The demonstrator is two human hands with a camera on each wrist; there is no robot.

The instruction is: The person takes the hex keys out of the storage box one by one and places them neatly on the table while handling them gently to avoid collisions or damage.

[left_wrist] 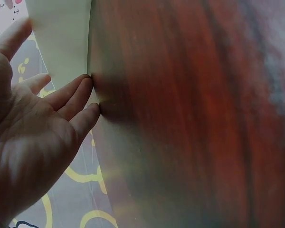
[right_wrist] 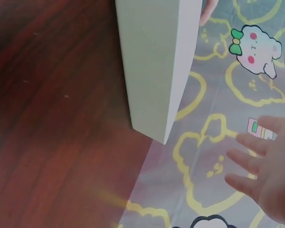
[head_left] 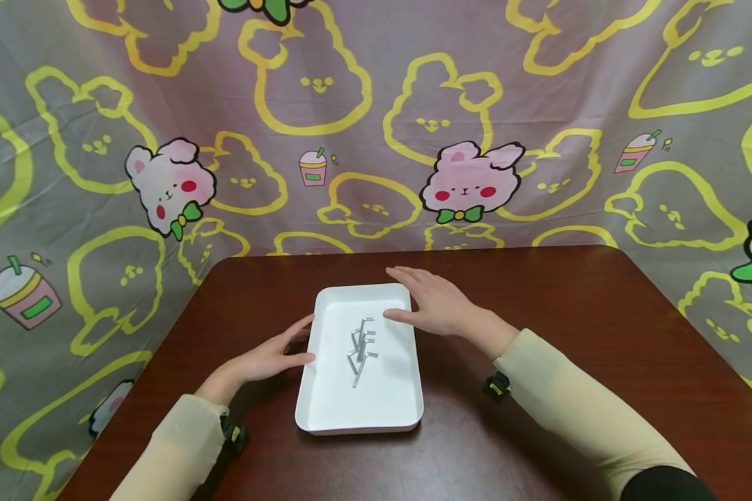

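A white rectangular tray (head_left: 363,412) lies lengthwise on the table in the head view. Several silver hex keys (head_left: 361,344) are piled loosely near its middle. My left hand (head_left: 266,358) is at the tray's left side, thumb by the rim and fingers spread; in the left wrist view the fingertips of that hand (left_wrist: 42,118) meet the table beside the tray's wall (left_wrist: 61,38). Over the tray's upper right edge hovers my right hand (head_left: 441,303), fingers extended and holding nothing. The right wrist view shows this hand (right_wrist: 275,166) apart from the tray's side (right_wrist: 149,61).
The dark brown wooden table (head_left: 514,445) stretches around the tray on all sides. Behind it and along the sides hangs a grey curtain (head_left: 376,153) printed with yellow outlines and bunny faces.
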